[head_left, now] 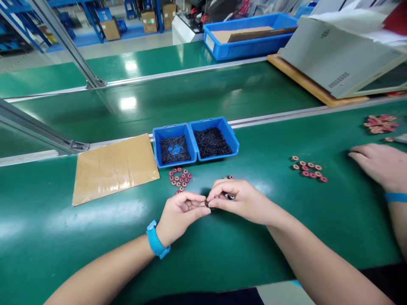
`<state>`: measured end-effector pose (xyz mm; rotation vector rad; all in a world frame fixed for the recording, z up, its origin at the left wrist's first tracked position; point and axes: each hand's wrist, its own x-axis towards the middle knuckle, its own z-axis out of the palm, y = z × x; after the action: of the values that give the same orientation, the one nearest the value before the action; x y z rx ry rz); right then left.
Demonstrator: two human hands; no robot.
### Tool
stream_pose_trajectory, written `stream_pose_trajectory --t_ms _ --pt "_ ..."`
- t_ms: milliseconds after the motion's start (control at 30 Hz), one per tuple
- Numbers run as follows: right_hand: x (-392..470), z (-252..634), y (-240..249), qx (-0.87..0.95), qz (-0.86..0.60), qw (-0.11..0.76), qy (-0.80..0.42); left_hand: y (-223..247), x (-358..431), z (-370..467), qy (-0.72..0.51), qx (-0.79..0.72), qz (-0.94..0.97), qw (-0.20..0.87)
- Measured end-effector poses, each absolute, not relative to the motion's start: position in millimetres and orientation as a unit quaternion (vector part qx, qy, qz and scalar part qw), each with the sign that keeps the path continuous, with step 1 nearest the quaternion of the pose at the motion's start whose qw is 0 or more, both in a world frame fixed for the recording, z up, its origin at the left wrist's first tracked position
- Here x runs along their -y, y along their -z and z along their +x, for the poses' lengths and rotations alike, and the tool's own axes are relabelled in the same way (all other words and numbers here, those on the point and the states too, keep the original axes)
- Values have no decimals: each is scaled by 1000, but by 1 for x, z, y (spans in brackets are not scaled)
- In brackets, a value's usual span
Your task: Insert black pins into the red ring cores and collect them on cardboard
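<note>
- Left hand [181,214] and right hand [241,201] meet at the near middle, thumb and forefinger of each drawn narrow around one small part [206,204]; it shows coppery and dark, mostly hidden by the fingertips.
- The small part could slip if either pinch loosens, since so little of it is gripped; dropped on the smooth green worktop [63,237], it might skid or roll.
- A careless wrist could scatter the loose toothed rings [181,180] just left of the fingers, or the few rings [230,176] beyond the right hand.
- Reaching right too far could disturb the ring group [310,169] near a co-worker's hand [380,163].
- Toothed rings: round, open-centred, red and copper-toned, with notched edges.
- The left blue bin [176,164] holds slender black pieces topped by bright blue bits; the right blue bin [235,142] holds black ones only. Both look like moulded plastic.
- Cardboard sheet [116,169], far left: flat, tan, slightly shiny, faintly creased.
</note>
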<state>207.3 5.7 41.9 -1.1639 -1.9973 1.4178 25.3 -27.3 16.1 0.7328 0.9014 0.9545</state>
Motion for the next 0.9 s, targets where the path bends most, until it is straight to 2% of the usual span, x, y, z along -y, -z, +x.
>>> stream_pose_trajectory --t_ms 267,533,767,900 --pt "-4 204 -43 719 -427 224 -501 -13 27 23 -411 -391 228 792" --pt "3 196 -45 738 -441 267 -435 -17 24 23 -380 -375 172 828" --pt "-1 199 -41 614 -461 312 -560 -16 24 23 -403 -373 178 817" --pt "-4 205 -41 586 -482 310 -573 -16 25 23 -407 -375 175 814"
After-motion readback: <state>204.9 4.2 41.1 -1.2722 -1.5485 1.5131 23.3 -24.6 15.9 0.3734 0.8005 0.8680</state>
